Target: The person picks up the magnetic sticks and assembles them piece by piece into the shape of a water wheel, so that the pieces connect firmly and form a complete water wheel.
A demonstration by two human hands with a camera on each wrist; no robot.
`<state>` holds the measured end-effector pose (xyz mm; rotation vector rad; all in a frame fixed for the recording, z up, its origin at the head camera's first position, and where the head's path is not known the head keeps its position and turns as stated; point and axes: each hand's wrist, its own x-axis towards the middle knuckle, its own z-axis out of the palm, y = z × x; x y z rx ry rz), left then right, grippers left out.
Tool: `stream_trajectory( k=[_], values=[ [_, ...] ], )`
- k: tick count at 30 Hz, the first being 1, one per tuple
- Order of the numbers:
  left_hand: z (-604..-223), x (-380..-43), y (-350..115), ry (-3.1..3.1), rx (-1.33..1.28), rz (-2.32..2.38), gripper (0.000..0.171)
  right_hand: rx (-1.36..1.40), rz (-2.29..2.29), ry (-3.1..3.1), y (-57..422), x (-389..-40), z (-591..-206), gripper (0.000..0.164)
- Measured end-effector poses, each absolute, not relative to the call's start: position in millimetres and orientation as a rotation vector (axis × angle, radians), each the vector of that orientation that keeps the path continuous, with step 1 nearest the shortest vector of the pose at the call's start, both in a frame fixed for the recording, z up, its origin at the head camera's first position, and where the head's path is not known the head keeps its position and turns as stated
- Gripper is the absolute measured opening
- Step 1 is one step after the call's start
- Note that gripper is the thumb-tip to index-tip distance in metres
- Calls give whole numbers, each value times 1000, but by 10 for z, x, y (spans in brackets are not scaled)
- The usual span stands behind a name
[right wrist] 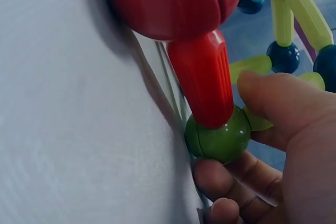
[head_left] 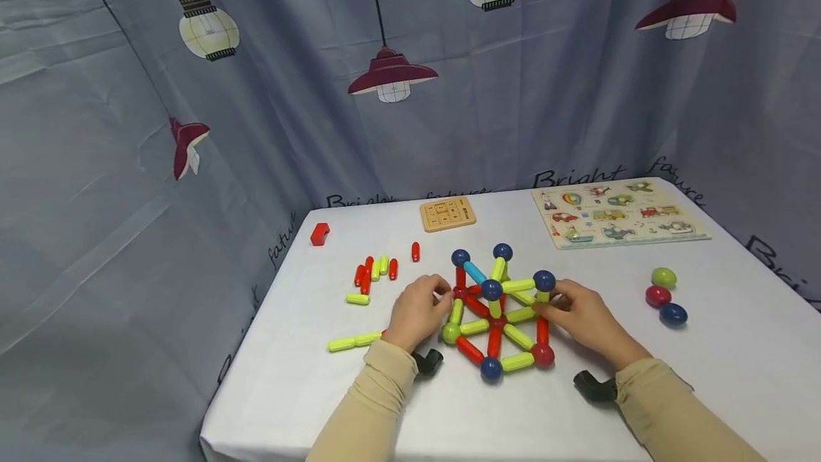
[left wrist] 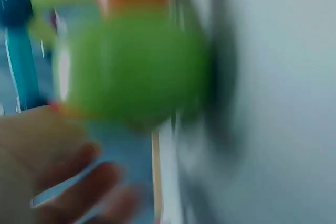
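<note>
A ball-and-stick structure (head_left: 497, 322) stands mid-table, built from red, yellow-green and light blue rods with coloured balls. My left hand (head_left: 418, 311) is at its left side, fingers bent and fingertips right beside a red ball (head_left: 460, 292). A blurred green ball (left wrist: 134, 66) fills much of the left wrist view; whether those fingers grip anything I cannot tell. On the right, my right hand (head_left: 585, 316) holds the structure with thumb and fingers. In the right wrist view its fingers (right wrist: 212, 177) surround a green ball (right wrist: 220, 136), joined by a red rod (right wrist: 202, 77) to a red ball (right wrist: 173, 1).
Loose red and yellow-green rods (head_left: 358, 299) lie to the left, near a red block (head_left: 319, 234). At the back are a wooden number board (head_left: 447, 213) and a picture puzzle board (head_left: 618, 214). Green (head_left: 663, 277), red (head_left: 658, 296) and blue (head_left: 673, 315) balls sit right.
</note>
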<state>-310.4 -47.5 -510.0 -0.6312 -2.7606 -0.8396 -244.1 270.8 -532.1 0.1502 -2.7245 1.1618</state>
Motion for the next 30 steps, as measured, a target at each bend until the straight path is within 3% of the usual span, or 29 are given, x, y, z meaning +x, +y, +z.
stream_trajectory(
  k=[5, 10, 20, 30],
  values=[
    [-5024, -3285, -761, -2720, -120, -596, 47, 136, 1166, -2699, 2679, -2470, -5283, 27],
    [-5116, -3313, -873, -2930, -23, -510, 65, 100, 1154, -2715, 2675, -2432, -5328, 26],
    [-5189, -3213, -851, -2835, -18, -442, 38, 113, 1171, -2705, 2660, -2410, -5348, 27],
    [-5187, -3254, -853, -2775, 12, -534, 29, 76, 1161, -2740, 2674, -2407, -5362, 29]
  ],
)
